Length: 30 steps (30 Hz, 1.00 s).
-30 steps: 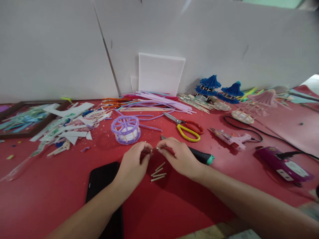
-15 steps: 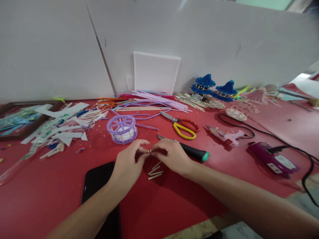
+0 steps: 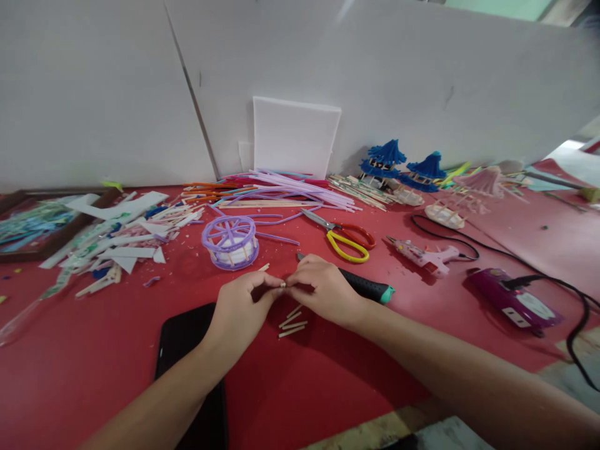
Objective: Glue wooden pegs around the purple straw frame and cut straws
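My left hand (image 3: 244, 306) and my right hand (image 3: 325, 290) meet fingertip to fingertip above the red table. Both are closed in a pinch on small wooden sticks (image 3: 283, 285), whose ends show between the fingertips. Several short wooden sticks (image 3: 292, 325) lie on the table just below my hands. One more stick tip (image 3: 265, 267) shows behind my left fingers. Partly behind my right hand lies a knife with a black and green handle (image 3: 368, 286). A round purple and white frame (image 3: 230, 244) stands beyond my left hand.
A black phone (image 3: 187, 334) lies under my left forearm. Scissors (image 3: 347, 244), a pink glue gun (image 3: 426, 255) and a purple power block (image 3: 513, 297) with a black cord are to the right. Paper scraps (image 3: 126, 234) lie left; coloured strips (image 3: 300, 187) and blue-roofed models (image 3: 385, 156) stand behind.
My left index finger has come down to the fingertips, narrowing its gap to the thumb. A stick tip now shows behind my left fingers. The objects on the table have stayed put.
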Each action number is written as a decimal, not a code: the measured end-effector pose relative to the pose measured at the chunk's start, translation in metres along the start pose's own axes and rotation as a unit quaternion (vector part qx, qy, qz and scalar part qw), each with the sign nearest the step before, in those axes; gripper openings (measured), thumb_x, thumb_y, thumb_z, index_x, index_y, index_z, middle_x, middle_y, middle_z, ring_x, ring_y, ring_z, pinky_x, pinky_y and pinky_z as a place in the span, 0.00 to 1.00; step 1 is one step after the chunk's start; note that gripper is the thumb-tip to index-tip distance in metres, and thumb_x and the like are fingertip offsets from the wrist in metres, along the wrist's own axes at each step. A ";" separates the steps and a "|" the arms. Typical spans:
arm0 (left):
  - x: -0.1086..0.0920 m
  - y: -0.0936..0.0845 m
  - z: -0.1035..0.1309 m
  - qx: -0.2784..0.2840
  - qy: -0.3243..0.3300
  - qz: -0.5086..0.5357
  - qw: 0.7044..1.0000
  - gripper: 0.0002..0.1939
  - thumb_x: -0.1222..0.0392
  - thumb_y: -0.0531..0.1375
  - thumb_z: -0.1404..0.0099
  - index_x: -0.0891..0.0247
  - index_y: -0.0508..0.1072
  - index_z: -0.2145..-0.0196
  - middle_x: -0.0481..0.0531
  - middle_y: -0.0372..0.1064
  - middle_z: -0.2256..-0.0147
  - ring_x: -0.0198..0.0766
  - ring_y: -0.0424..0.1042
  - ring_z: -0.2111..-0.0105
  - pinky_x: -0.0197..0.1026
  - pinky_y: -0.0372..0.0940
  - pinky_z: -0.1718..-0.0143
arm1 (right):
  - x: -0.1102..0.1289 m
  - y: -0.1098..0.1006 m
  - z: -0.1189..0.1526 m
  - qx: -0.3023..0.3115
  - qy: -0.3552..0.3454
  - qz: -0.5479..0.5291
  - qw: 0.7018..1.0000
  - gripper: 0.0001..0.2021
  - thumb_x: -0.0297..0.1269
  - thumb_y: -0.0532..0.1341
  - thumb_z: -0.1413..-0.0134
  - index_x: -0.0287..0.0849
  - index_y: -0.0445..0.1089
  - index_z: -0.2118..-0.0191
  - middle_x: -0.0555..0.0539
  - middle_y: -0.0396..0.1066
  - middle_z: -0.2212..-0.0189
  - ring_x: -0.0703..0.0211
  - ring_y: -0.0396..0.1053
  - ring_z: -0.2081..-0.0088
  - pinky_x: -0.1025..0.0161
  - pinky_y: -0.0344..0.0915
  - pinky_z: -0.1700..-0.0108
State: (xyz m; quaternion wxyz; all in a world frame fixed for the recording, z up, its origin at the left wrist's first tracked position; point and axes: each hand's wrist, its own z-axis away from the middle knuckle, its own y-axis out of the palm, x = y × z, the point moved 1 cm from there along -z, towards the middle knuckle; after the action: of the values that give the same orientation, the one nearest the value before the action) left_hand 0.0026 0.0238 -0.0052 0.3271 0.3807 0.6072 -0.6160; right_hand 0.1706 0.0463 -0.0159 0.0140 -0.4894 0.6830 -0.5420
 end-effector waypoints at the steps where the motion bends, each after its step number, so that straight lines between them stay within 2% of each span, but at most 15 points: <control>1: 0.001 0.000 -0.001 0.004 -0.001 0.004 1.000 0.03 0.62 0.61 0.44 0.58 0.76 0.73 0.48 0.78 0.71 0.45 0.76 0.68 0.44 0.68 0.64 | 0.001 -0.002 -0.001 0.006 -0.003 0.001 1.000 0.05 0.26 0.62 0.47 0.41 0.73 0.70 0.49 0.76 0.73 0.59 0.66 0.68 0.62 0.62 0.61; 5: 0.006 0.003 -0.004 -0.013 0.008 0.110 0.994 0.05 0.58 0.61 0.42 0.61 0.71 0.69 0.49 0.74 0.69 0.41 0.74 0.67 0.43 0.67 0.62 | 0.007 -0.012 -0.001 0.036 0.000 0.018 0.999 0.04 0.24 0.63 0.55 0.39 0.69 0.73 0.48 0.68 0.75 0.60 0.63 0.69 0.62 0.62 0.61; 7: 0.007 0.004 -0.005 -0.026 -0.016 0.197 0.980 0.08 0.56 0.61 0.42 0.62 0.68 0.67 0.48 0.71 0.69 0.39 0.74 0.68 0.42 0.68 0.63 | 0.011 -0.017 0.001 0.076 0.018 0.036 0.996 0.04 0.25 0.63 0.59 0.39 0.68 0.75 0.47 0.65 0.72 0.58 0.62 0.67 0.61 0.62 0.60; 9: 0.006 0.005 -0.006 -0.017 -0.055 0.263 0.963 0.11 0.54 0.62 0.42 0.62 0.67 0.66 0.48 0.70 0.70 0.37 0.74 0.70 0.41 0.69 0.65 | 0.013 -0.020 0.003 0.114 0.030 0.047 0.992 0.03 0.27 0.63 0.58 0.39 0.68 0.75 0.46 0.64 0.70 0.57 0.61 0.65 0.60 0.62 0.59; 11: 0.003 0.005 -0.005 -0.005 -0.076 0.292 0.953 0.12 0.53 0.62 0.43 0.62 0.67 0.65 0.48 0.69 0.70 0.36 0.73 0.71 0.40 0.69 0.67 | 0.014 -0.024 0.004 0.121 0.025 0.047 0.991 0.02 0.28 0.62 0.55 0.40 0.69 0.73 0.45 0.64 0.68 0.55 0.61 0.62 0.59 0.62 0.56; 14: 0.001 0.004 -0.004 -0.018 -0.073 0.284 0.956 0.13 0.53 0.63 0.44 0.63 0.68 0.65 0.48 0.69 0.69 0.35 0.72 0.72 0.37 0.67 0.70 | 0.008 -0.031 0.006 0.092 0.031 0.085 0.992 0.04 0.28 0.60 0.52 0.39 0.69 0.67 0.43 0.66 0.65 0.52 0.62 0.59 0.55 0.61 0.53; 17: 0.001 0.002 -0.003 -0.025 -0.068 0.248 0.966 0.13 0.53 0.63 0.44 0.63 0.70 0.63 0.48 0.69 0.69 0.34 0.70 0.71 0.37 0.67 0.68 | -0.005 -0.040 0.011 0.078 0.093 0.183 0.976 0.07 0.32 0.61 0.50 0.37 0.68 0.63 0.39 0.67 0.61 0.46 0.63 0.56 0.49 0.59 0.50; 20: 0.001 0.001 -0.003 -0.016 -0.068 0.224 0.972 0.13 0.54 0.62 0.43 0.64 0.71 0.63 0.47 0.69 0.70 0.33 0.69 0.72 0.37 0.66 0.67 | -0.017 -0.048 0.016 0.127 0.157 0.235 0.951 0.12 0.40 0.63 0.48 0.35 0.69 0.63 0.36 0.69 0.60 0.41 0.64 0.54 0.46 0.60 0.50; 22: 0.000 0.001 -0.004 -0.015 -0.061 0.223 0.973 0.11 0.54 0.61 0.42 0.63 0.71 0.65 0.46 0.68 0.71 0.33 0.68 0.73 0.36 0.65 0.67 | -0.021 -0.052 0.016 0.169 0.171 0.238 0.941 0.11 0.40 0.63 0.46 0.35 0.69 0.64 0.36 0.70 0.61 0.41 0.66 0.55 0.47 0.61 0.50; 24: -0.001 0.001 -0.004 -0.017 -0.046 0.224 0.973 0.09 0.54 0.60 0.41 0.63 0.70 0.66 0.46 0.68 0.72 0.33 0.67 0.73 0.36 0.65 0.68 | -0.020 -0.054 0.015 0.185 0.174 0.234 0.938 0.09 0.37 0.62 0.44 0.35 0.69 0.63 0.36 0.70 0.61 0.42 0.66 0.54 0.48 0.60 0.50; 28: -0.002 0.001 -0.001 0.001 -0.017 0.198 0.980 0.07 0.56 0.60 0.40 0.62 0.70 0.68 0.46 0.69 0.72 0.34 0.69 0.72 0.36 0.64 0.68 | -0.012 -0.053 0.013 0.132 0.213 0.171 0.953 0.05 0.33 0.57 0.40 0.38 0.66 0.61 0.39 0.71 0.61 0.46 0.68 0.57 0.52 0.63 0.54; 30: -0.003 0.001 0.002 0.011 -0.005 0.179 0.984 0.06 0.57 0.60 0.41 0.61 0.71 0.68 0.47 0.71 0.71 0.35 0.70 0.70 0.36 0.65 0.67 | -0.007 -0.051 0.014 0.077 0.190 0.114 0.972 0.06 0.30 0.53 0.38 0.39 0.64 0.57 0.40 0.70 0.60 0.50 0.69 0.57 0.55 0.63 0.55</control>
State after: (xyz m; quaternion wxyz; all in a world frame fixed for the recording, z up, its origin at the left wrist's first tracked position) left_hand 0.0049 0.0220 -0.0035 0.4307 0.4837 0.5213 -0.5557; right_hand 0.2147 0.0444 0.0133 -0.0166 -0.2935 0.6804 -0.6713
